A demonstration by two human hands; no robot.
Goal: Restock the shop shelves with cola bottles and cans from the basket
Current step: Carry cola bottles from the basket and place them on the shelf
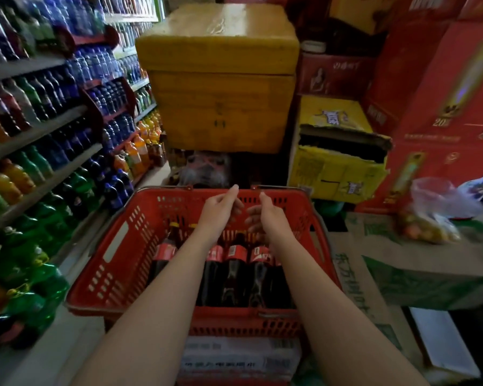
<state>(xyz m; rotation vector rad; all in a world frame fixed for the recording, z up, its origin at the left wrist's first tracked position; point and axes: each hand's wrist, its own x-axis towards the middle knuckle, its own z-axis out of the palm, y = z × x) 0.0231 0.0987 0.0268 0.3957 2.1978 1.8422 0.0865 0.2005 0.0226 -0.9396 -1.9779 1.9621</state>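
The person is reaching both arms over the red perforated plastic basket (95, 274). The left hand (221, 208) and right hand (265, 215) are hanging with loosely curled fingers, gripping nothing. Dark red-labelled cola bottles (236, 263) are lying inside the basket, which is sitting right of the grey drink-stocked shelves (53, 123).

Grey metal shelves (38, 132) run down the left side, packed with soft-drink bottles (53, 147) in blue, green and orange. Straight ahead stands a big yellow foam box (218, 87) with its lid on. Red cartons (430, 112) are stacked at the right, beside a yellow carton (338, 165) (its top edge is ripped open). The floor (62, 346) is pale and the light dim.
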